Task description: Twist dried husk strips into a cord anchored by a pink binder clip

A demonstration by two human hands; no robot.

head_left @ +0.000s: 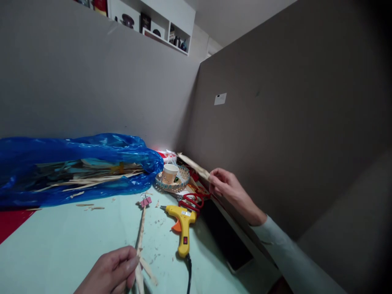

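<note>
At the front, my left hand (114,270) pinches a pale braid of dried plant strips (141,233). Its far end is gripped by a pink binder clip (146,200) on the table, and loose strip ends hang below the fingers. Off to the right, my right hand (227,188) is raised beside the partition, its fingers closed on one end of a long flat pale strip (194,165). That strip points away to the upper left. Between the hands lies a yellow glue gun (183,222) with an orange trigger, its nozzle toward the left.
A blue plastic bag (92,143) full of dried strips lies at the back left. A woven basket (185,176) holding a paper cup (170,174) stands behind red-handled scissors (192,200). A dark flat tablet-like device (226,237) lies along the right partition (275,134).
</note>
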